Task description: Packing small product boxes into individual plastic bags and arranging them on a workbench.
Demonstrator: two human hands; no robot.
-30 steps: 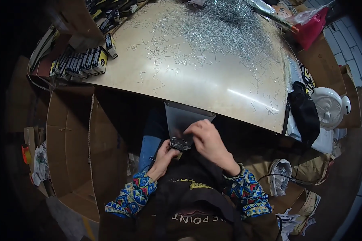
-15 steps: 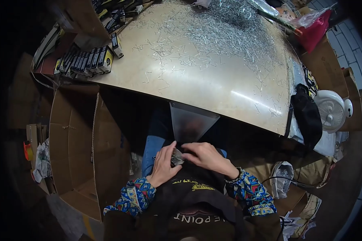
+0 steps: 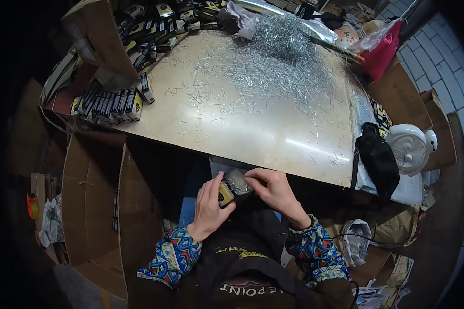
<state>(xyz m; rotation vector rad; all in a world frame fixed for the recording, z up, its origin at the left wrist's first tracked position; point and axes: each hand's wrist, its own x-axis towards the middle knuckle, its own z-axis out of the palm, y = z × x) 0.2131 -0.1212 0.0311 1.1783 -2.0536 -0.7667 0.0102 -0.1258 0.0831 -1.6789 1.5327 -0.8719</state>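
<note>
One table (image 3: 252, 136), pale-topped, takes up most of the upper view. Below its left end stands one tall, open carton (image 3: 90, 216) of brown cardboard. On the tabletop lies one heap of bent metal pieces (image 3: 286, 64), silvery and far too many to count, with loose ones scattered toward the near edge.

At the table's left end stands one row of small black-and-yellow boxes (image 3: 116, 105), at least eight pressed side by side, and one single box (image 3: 147, 87) just apart from it. At the right are one white fan (image 3: 410, 149) and one black pouch (image 3: 379, 159) next to it.

Two hands work over the lap, close to the table's near edge. The left hand (image 3: 207, 208) is clamped on one yellow-and-black packet (image 3: 226, 196), its fingers along one side and thumb below — the packet sits tilted between the hands. Just above it, touching, is one translucent, shiny piece (image 3: 238, 180). The right hand (image 3: 274, 190) has thumb and forefinger close together at that piece's edge — whether they pinch it, I cannot tell.
</note>
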